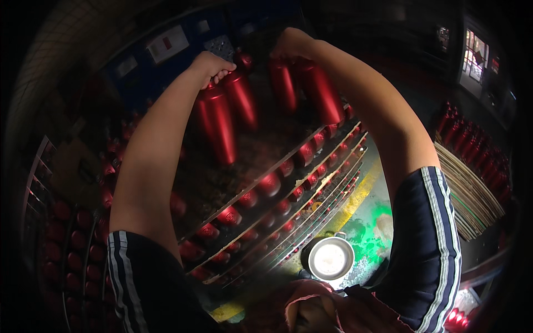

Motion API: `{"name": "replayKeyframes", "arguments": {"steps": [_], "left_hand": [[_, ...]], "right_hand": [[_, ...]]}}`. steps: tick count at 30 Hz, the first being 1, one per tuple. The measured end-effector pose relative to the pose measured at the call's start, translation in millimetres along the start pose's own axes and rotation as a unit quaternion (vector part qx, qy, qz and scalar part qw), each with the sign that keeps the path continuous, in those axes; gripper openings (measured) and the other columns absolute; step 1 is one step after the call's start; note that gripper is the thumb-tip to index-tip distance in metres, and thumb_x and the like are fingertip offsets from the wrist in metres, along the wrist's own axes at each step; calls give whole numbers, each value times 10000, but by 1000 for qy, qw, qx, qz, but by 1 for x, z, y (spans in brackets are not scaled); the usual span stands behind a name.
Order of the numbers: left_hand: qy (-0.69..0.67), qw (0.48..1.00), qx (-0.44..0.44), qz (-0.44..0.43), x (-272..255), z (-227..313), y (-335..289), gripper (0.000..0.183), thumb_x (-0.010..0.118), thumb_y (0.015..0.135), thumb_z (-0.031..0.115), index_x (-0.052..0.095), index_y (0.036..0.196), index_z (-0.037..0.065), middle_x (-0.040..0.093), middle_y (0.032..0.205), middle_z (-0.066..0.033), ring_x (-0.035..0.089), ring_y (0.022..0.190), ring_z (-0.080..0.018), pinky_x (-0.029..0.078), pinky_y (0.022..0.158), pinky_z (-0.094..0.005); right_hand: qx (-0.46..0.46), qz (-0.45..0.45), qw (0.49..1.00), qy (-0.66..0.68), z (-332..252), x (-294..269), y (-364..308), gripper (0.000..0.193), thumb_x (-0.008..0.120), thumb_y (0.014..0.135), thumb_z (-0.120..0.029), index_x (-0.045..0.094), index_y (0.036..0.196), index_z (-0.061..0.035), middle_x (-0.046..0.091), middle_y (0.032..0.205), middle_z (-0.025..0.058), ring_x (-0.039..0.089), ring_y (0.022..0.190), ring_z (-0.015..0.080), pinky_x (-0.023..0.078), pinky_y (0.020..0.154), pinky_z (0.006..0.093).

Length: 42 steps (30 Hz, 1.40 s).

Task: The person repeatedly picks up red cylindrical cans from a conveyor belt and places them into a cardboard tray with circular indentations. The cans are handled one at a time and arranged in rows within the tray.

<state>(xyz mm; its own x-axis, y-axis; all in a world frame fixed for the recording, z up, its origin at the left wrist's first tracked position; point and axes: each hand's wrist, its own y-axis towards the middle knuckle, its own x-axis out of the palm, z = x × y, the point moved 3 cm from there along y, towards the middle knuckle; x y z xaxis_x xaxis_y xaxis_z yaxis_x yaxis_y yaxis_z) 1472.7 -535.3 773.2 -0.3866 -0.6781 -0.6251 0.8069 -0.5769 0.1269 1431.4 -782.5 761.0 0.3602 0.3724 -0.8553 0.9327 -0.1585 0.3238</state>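
Observation:
My left hand (214, 67) is closed round the necks of two glossy red metal bottles, one bottle (219, 122) nearer me and the other bottle (240, 97) just to its right. Both hang base-down over the dark top board (258, 158) of a layered stack. My right hand (291, 45) is at the top of two more red bottles, a slimmer-looking bottle (283, 86) and a wider bottle (322, 91); its fingers are mostly hidden behind the wrist. A further red bottle (242, 59) shows beyond my left hand. Whether the right-hand bottles touch the board I cannot tell.
Below, several board layers hold rows of red bottles (268, 184). A metal pot (331, 260) stands on the green-stained floor. At right, stacked boards (472, 188) carry more red bottles (472, 139). Racked red bottles (78, 238) fill the left. A blue panel (150, 75) stands behind.

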Motion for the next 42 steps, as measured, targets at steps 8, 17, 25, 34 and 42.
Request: {"name": "replayKeyframes", "arguments": {"steps": [8, 17, 25, 34, 42], "left_hand": [[-59, 998, -23, 18, -2, -10, 3, 208, 756, 778, 145, 643, 709, -16, 561, 604, -44, 476, 474, -105, 335, 399, -245], [-42, 997, 59, 37, -6, -21, -25, 334, 724, 844, 301, 637, 715, 5, 572, 588, -39, 499, 466, -99, 371, 409, -250], [301, 939, 164, 3, -68, 25, -108, 538, 668, 869, 469, 626, 1187, 37, 692, 1069, -137, 650, 947, -203, 482, 909, -333], [454, 847, 193, 196, -122, -68, -366, 471, 744, 753, 91, 628, 1209, 102, 593, 1248, -110, 549, 1185, -280, 426, 1011, -375], [296, 910, 162, 242, -151, -178, -416, 569, 741, 744, 163, 580, 1289, 148, 442, 1392, -179, 432, 1278, -347, 362, 1061, -439]], "right_hand": [[-66, 13, 970, 232, 19, -10, -9, 322, 787, 770, -353, 724, 794, -37, 540, 555, 13, 458, 424, 90, 353, 408, 265], [-73, 121, 953, 268, 65, -14, 1, 367, 647, 908, -358, 666, 1163, -95, 583, 742, -11, 508, 598, 63, 397, 539, 215], [-308, 396, 862, 78, -24, -36, -73, 299, 611, 932, -211, 659, 1201, -89, 645, 1174, 55, 603, 1098, 200, 451, 956, 322], [-394, 62, 905, 150, -287, 126, -245, 617, 702, 771, -83, 536, 1355, -193, 454, 1339, 205, 465, 1249, 358, 390, 1036, 440], [-171, -54, 977, 114, -330, 165, -240, 592, 620, 850, -162, 459, 1407, -277, 407, 1366, 215, 623, 1043, 316, 559, 854, 374]]}}
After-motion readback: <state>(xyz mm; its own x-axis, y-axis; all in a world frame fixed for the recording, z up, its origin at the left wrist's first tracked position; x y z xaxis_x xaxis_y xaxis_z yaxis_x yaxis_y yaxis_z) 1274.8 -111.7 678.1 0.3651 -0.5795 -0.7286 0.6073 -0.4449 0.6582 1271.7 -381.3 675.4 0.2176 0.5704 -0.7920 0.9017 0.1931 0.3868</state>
